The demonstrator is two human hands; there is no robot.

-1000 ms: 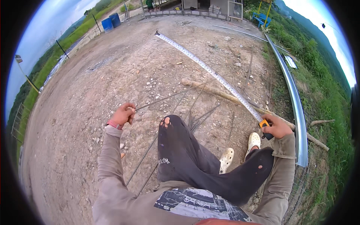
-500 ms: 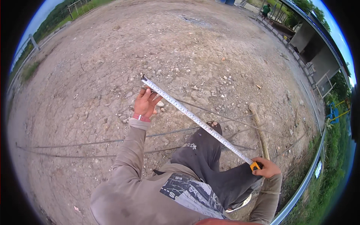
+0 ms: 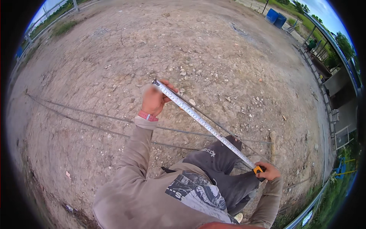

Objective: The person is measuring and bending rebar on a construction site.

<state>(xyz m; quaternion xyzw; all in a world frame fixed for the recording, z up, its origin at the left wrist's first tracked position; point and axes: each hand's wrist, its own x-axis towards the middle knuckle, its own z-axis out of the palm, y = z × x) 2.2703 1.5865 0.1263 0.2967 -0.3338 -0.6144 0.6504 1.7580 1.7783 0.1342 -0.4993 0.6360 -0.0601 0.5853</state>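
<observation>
A tape measure with a yellow and black case [image 3: 259, 169] is gripped in my right hand [image 3: 271, 172], over my right thigh. Its white blade [image 3: 207, 127] is drawn out in a straight diagonal toward the upper left. At the far end, my left hand [image 3: 153, 101], with a red wristband, is closed around a thin dark steel rod [image 3: 237, 137]. The blade's hook end lies over those fingers; whether they also pinch the blade I cannot tell. The rod runs close alongside the blade toward my right knee.
Other long rods [image 3: 95, 113] lie across the stony dirt, under my left arm. A wooden stick [image 3: 272, 141] rests beyond my right knee. A metal rail [image 3: 309, 208] curves along the right. Blue drums [image 3: 272, 16], a building [image 3: 339, 84] and a person in green [image 3: 312, 45] are far off.
The view has swung left, so the background has shifted right. My left hand has turned, with its back now more toward me. Both hands keep their hold and the blade stays extended.
</observation>
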